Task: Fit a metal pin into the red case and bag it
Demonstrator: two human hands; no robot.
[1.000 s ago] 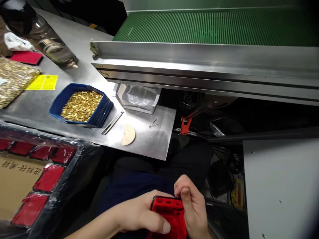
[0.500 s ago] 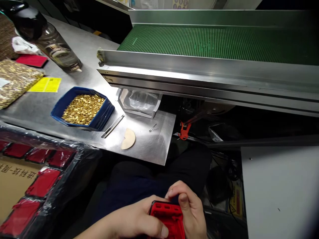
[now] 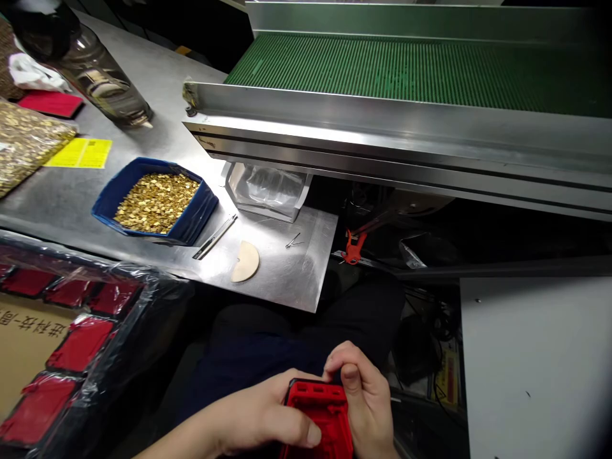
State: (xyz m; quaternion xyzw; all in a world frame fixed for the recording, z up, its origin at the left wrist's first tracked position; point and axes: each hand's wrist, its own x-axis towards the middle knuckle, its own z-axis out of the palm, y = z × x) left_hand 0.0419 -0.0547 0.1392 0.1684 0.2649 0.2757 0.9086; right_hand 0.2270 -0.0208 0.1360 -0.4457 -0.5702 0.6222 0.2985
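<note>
Low in the picture, over my lap, both hands grip a red plastic housing (image 3: 319, 417) with ribs and small slots along its top edge. My left hand (image 3: 258, 417) wraps its left side, thumb lying across the front. My right hand (image 3: 366, 398) closes on its upper right corner, fingertips pinched at the top edge. Whether something small sits between those fingertips is hidden. A blue tray (image 3: 196, 213) filled with small brass pieces (image 3: 155, 203) stands on the steel table (image 3: 287, 274) up and to the left.
A green conveyor belt (image 3: 406, 67) with a steel side rail runs across the top. A plastic-lined box (image 3: 148, 299) of red housings (image 3: 81, 344) sits at lower left. On the table lie a metal strip (image 3: 215, 236), a half-round tan piece (image 3: 245, 262), a clear container (image 3: 268, 189), a bottle (image 3: 102, 86) and yellow labels (image 3: 79, 153).
Both hands keep the same hold on the red housing; the right fingertips shifted slightly along its top edge. The view tilted a little up and down.
</note>
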